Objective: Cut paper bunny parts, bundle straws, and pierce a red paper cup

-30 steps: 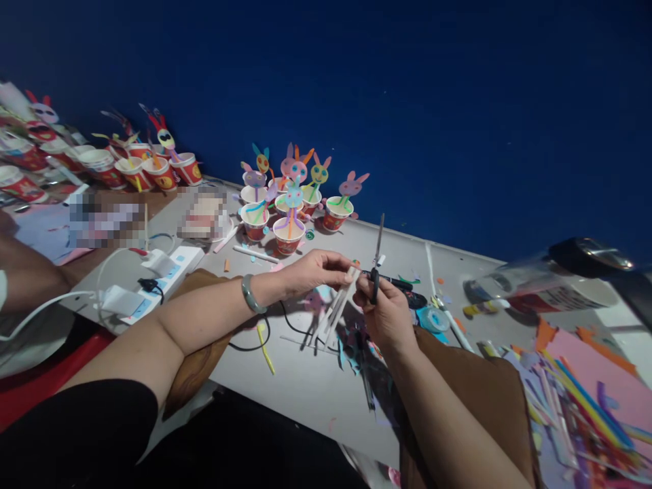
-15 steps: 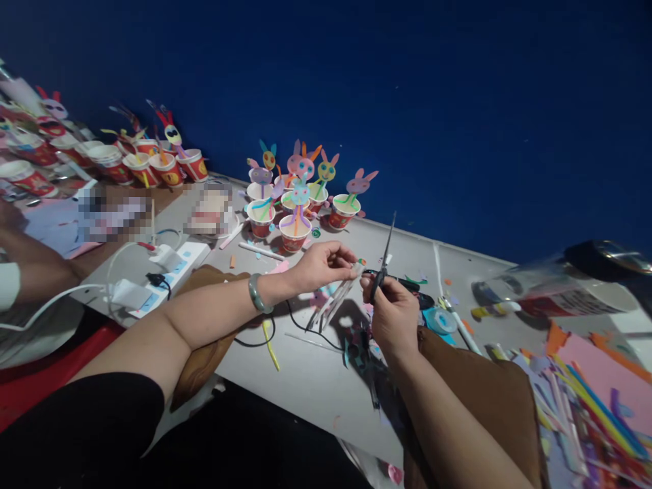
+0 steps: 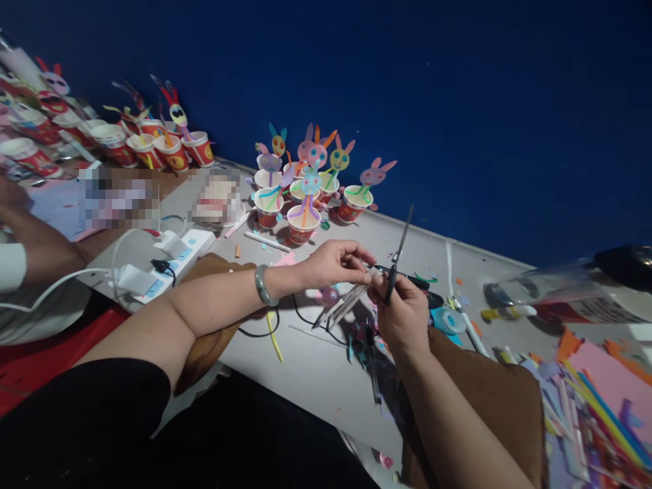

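My left hand (image 3: pixel 339 263) is closed in a pinch near the middle of the view, a bangle (image 3: pixel 265 285) around its wrist. Its fingertips meet a bundle of thin whitish strips (image 3: pixel 342 307) that slants down toward the table; their exact kind is unclear. My right hand (image 3: pixel 405 312) grips dark-handled scissors (image 3: pixel 402 241), whose blades point upward, away from the strips. The thumb and finger of this hand touch the upper end of the bundle, so both hands nearly meet there. Below lie dark and teal scraps (image 3: pixel 360 339), partly shaded by my right hand.
Paper cups with rabbit figures (image 3: pixel 304 224) stand against the blue wall. A power strip (image 3: pixel 176 265) lies to the left, near another person's arm (image 3: pixel 48 261). At right are a clear plastic jar (image 3: pixel 565 299) on its side and a pile of coloured straws and paper (image 3: pixel 606 407).
The view has shifted slightly. My right hand's fingertips have come closer to my left hand's at the top of the strips. The scissors remain in my right hand, blades up.
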Action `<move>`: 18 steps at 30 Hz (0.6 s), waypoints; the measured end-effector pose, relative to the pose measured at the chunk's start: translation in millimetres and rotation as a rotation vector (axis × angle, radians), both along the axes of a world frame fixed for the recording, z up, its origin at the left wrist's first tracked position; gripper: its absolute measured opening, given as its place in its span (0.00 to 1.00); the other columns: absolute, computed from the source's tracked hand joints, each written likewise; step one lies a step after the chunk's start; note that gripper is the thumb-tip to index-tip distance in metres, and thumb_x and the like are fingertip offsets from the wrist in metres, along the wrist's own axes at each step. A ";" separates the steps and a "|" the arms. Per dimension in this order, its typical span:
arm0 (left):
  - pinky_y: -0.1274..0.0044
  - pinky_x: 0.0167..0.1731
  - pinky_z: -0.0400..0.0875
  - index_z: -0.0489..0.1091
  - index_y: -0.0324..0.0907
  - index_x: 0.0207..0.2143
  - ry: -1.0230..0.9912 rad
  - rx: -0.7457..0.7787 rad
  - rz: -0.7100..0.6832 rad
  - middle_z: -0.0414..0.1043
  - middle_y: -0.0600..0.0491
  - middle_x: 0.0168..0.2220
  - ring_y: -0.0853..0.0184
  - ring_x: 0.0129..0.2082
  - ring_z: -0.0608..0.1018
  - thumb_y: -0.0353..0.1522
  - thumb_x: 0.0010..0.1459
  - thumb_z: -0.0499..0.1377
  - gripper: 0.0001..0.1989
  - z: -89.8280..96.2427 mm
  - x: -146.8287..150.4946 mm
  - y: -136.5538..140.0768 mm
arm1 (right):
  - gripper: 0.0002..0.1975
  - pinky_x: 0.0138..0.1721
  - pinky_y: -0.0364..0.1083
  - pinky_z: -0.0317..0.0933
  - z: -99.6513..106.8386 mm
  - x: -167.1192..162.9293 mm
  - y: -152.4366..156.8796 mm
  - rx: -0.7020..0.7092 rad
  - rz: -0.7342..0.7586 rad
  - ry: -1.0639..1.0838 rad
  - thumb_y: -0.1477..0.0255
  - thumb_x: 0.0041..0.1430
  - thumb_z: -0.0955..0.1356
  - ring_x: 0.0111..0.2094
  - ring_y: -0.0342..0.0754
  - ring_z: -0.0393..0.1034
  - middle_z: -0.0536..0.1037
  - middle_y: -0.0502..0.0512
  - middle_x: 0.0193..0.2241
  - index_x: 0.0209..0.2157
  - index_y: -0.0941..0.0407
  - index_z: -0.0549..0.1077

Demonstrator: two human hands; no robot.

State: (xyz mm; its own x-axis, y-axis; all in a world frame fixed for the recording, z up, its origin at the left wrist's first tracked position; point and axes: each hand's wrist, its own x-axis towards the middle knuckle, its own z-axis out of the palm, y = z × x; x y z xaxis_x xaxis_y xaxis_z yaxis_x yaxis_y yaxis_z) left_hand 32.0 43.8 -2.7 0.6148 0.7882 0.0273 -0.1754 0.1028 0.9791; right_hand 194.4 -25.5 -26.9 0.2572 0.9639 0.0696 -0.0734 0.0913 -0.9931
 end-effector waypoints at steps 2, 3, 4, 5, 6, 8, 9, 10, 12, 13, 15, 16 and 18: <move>0.77 0.36 0.73 0.75 0.35 0.42 0.002 -0.035 -0.036 0.75 0.56 0.28 0.75 0.29 0.76 0.30 0.45 0.73 0.20 -0.4 0.3 0.0 | 0.17 0.25 0.43 0.52 1.1 -1.6 0.6 -0.011 0.001 0.050 0.57 0.45 0.78 0.22 0.40 0.56 0.66 0.45 0.20 0.27 0.54 0.74; 0.77 0.36 0.73 0.76 0.35 0.42 0.005 -0.050 -0.049 0.75 0.55 0.28 0.75 0.29 0.76 0.30 0.46 0.72 0.20 -0.5 0.6 -0.2 | 0.17 0.25 0.43 0.52 2.3 -2.5 0.6 -0.017 0.004 0.068 0.58 0.44 0.79 0.22 0.40 0.56 0.66 0.45 0.20 0.27 0.54 0.74; 0.77 0.36 0.73 0.77 0.35 0.42 0.009 -0.057 -0.056 0.76 0.55 0.29 0.74 0.29 0.76 0.30 0.47 0.72 0.18 -0.4 0.8 -0.6 | 0.17 0.24 0.43 0.51 3.8 -3.4 0.4 -0.023 0.010 0.083 0.58 0.44 0.79 0.22 0.40 0.56 0.66 0.45 0.20 0.27 0.54 0.75; 0.76 0.35 0.73 0.78 0.35 0.40 0.012 -0.057 -0.058 0.76 0.54 0.30 0.74 0.29 0.76 0.30 0.47 0.71 0.17 -0.2 1.0 -1.0 | 0.17 0.24 0.43 0.51 5.5 -4.2 0.2 -0.028 0.019 0.094 0.58 0.43 0.79 0.22 0.40 0.56 0.66 0.45 0.21 0.26 0.54 0.75; 0.76 0.35 0.74 0.78 0.35 0.39 0.014 -0.049 -0.055 0.77 0.53 0.30 0.74 0.29 0.77 0.31 0.48 0.71 0.15 0.0 1.1 -1.2 | 0.17 0.24 0.43 0.51 7.2 -4.9 -0.1 -0.034 0.028 0.105 0.58 0.43 0.79 0.22 0.40 0.56 0.66 0.46 0.21 0.26 0.54 0.74; 0.76 0.35 0.74 0.79 0.35 0.36 0.016 -0.011 -0.041 0.78 0.52 0.30 0.72 0.30 0.77 0.31 0.47 0.71 0.13 0.5 0.7 -1.1 | 0.17 0.24 0.43 0.50 10.2 -6.0 -0.3 -0.042 0.042 0.116 0.59 0.44 0.79 0.22 0.39 0.55 0.66 0.46 0.21 0.25 0.54 0.74; 0.77 0.35 0.74 0.79 0.35 0.34 0.017 0.017 -0.025 0.78 0.52 0.30 0.72 0.31 0.78 0.32 0.47 0.71 0.12 0.7 0.4 -0.6 | 0.17 0.24 0.42 0.50 11.3 -6.3 -0.2 -0.043 0.046 0.117 0.59 0.44 0.79 0.22 0.39 0.55 0.66 0.46 0.21 0.25 0.54 0.73; 0.77 0.36 0.74 0.79 0.35 0.33 0.018 0.046 -0.007 0.78 0.51 0.30 0.71 0.31 0.78 0.32 0.46 0.71 0.11 0.8 0.0 0.0 | 0.17 0.23 0.42 0.50 11.9 -6.4 0.0 -0.042 0.048 0.115 0.59 0.44 0.79 0.22 0.39 0.55 0.65 0.45 0.21 0.24 0.54 0.72; 0.77 0.37 0.73 0.79 0.35 0.31 0.028 0.102 0.030 0.78 0.51 0.30 0.71 0.32 0.77 0.32 0.46 0.72 0.10 1.1 -0.9 1.6 | 0.16 0.23 0.42 0.50 11.8 -5.8 0.5 -0.038 0.050 0.105 0.60 0.44 0.78 0.21 0.38 0.56 0.66 0.45 0.22 0.25 0.54 0.72; 0.77 0.37 0.73 0.79 0.35 0.30 0.032 0.122 0.047 0.78 0.51 0.30 0.71 0.32 0.77 0.32 0.46 0.72 0.10 1.3 -1.3 2.4 | 0.16 0.23 0.42 0.51 11.1 -5.0 0.8 -0.036 0.048 0.096 0.61 0.45 0.78 0.21 0.38 0.56 0.67 0.46 0.22 0.25 0.54 0.73; 0.76 0.37 0.72 0.78 0.35 0.29 0.031 0.132 0.072 0.78 0.51 0.30 0.71 0.32 0.77 0.32 0.45 0.72 0.10 2.0 -1.9 3.5 | 0.13 0.24 0.43 0.51 9.1 -2.9 0.8 -0.036 0.036 0.067 0.63 0.45 0.78 0.22 0.39 0.58 0.69 0.46 0.23 0.27 0.54 0.74; 0.76 0.37 0.71 0.78 0.35 0.29 0.028 0.125 0.080 0.78 0.51 0.30 0.71 0.32 0.77 0.33 0.45 0.72 0.11 2.7 -2.1 4.0 | 0.12 0.24 0.43 0.52 8.2 -1.5 0.6 -0.037 0.030 0.046 0.63 0.46 0.77 0.22 0.39 0.58 0.70 0.47 0.24 0.28 0.54 0.75; 0.77 0.36 0.70 0.77 0.35 0.29 0.018 0.103 0.098 0.77 0.52 0.29 0.72 0.31 0.76 0.34 0.44 0.73 0.13 4.5 -2.7 5.1 | 0.11 0.25 0.44 0.53 7.5 1.3 -0.1 -0.037 0.013 0.002 0.64 0.48 0.76 0.23 0.40 0.60 0.71 0.47 0.24 0.29 0.54 0.77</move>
State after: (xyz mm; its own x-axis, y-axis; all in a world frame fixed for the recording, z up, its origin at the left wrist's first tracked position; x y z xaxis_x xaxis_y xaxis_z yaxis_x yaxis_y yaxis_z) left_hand 29.3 48.9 1.8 0.5360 0.8382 0.1009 -0.1621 -0.0152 0.9867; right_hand 195.7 -25.6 -19.4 0.2449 0.9690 0.0333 -0.0762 0.0534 -0.9957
